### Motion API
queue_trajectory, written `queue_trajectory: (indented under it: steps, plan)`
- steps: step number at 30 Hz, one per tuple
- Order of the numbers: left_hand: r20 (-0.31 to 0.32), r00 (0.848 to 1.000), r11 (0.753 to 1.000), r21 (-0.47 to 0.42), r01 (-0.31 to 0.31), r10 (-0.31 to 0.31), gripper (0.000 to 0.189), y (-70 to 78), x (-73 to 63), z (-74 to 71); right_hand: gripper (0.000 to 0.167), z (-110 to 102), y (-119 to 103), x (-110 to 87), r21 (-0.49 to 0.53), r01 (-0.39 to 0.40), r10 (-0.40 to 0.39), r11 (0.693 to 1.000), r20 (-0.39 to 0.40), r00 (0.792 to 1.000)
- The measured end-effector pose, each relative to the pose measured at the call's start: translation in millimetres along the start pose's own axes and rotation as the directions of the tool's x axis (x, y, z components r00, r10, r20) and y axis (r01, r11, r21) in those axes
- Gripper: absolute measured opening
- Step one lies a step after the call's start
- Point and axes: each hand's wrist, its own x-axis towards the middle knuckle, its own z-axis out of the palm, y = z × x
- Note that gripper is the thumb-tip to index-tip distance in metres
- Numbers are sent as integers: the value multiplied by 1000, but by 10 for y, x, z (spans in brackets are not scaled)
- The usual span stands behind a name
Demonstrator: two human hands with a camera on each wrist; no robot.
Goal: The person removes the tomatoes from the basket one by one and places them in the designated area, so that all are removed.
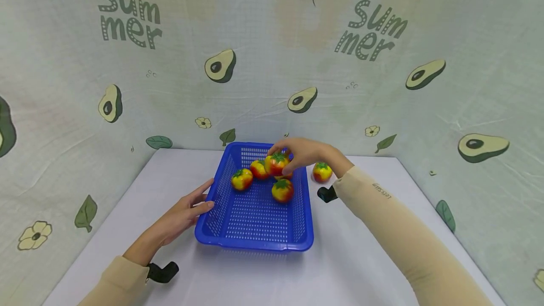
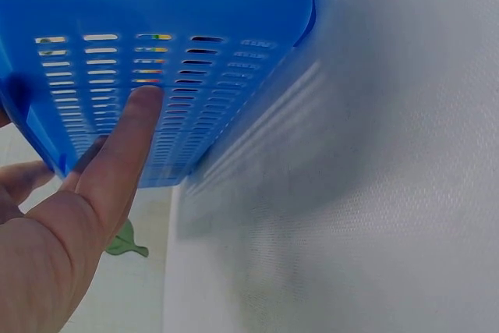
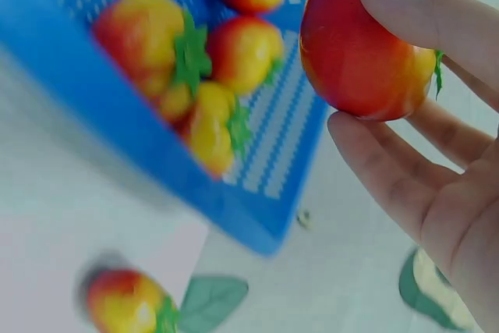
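Note:
A blue plastic basket (image 1: 255, 244) with slotted walls stands on the table. My right hand (image 1: 303, 151) holds a round red-and-yellow fruit (image 3: 359, 44) with a green leafy top between thumb and fingers, above the basket's far right part. Similar fruits lie inside: one on the left (image 1: 242, 179), one behind it (image 1: 258, 169), one nearer on the right (image 1: 282, 191), and another partly hidden below the held fruit. My left hand (image 1: 180, 216) grips the basket's left side, thumb at the rim. In the left wrist view, an extended finger (image 2: 117, 157) touches the slotted outer wall.
Another red-and-yellow fruit (image 1: 322, 172) sits on the table just right of the basket, near my right forearm. The white tabletop (image 1: 357, 259) meets a hanging cloth (image 1: 263, 107) printed with avocados at the back and sides. Black wrist mounts (image 1: 163, 273) jut from both sleeves.

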Motion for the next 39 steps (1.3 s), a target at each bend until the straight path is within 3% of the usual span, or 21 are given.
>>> queue_trajectory:
  steps: [7,14,26,39]
  plan:
    - [-3,1000,1000,3,8,-8,81,6,11,6,58,-210,298,-313,31,-7,10,999,-80,997]
    - [-6,1000,1000,7,13,-13,83,2,11,2,59,-299,611,-606,41,-91,97,995,-172,980]
    - [-13,1000,1000,29,9,-9,83,-2,4,16,56,-248,1028,-891,69,-183,195,981,-267,944]
    - [-22,1000,999,29,14,-14,81,-7,-1,32,58,-84,1505,-1126,122,-298,322,947,-303,897]
